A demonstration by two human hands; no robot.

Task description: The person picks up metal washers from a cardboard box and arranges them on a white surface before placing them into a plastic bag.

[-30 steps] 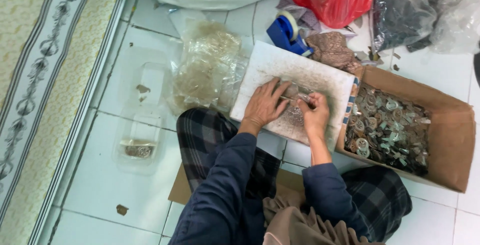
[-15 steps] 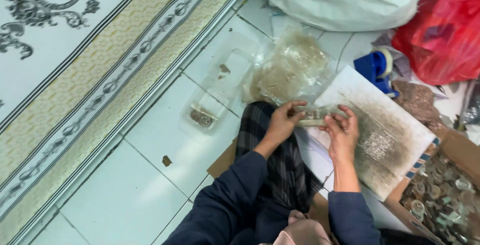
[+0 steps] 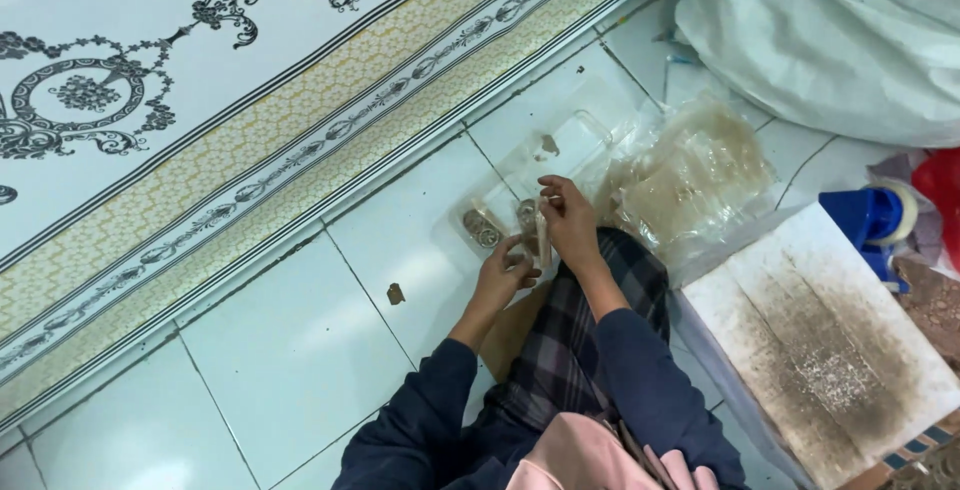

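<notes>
Fingers [image 3: 552,190] of the right hand [image 3: 568,222] pinch a small clear packet [image 3: 541,235] above the clear plastic tray [image 3: 560,155]; the left hand [image 3: 503,275] grips its lower end just beside the tray, apparently mid-placement.

You can't make out what your right hand [image 3: 568,222] pinches, and the picture's edge cuts off the white sack [image 3: 830,30].

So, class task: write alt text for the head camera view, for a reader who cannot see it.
A seated person's left hand and right hand hold a small clear packet over a clear plastic tray on white floor tiles.
</notes>
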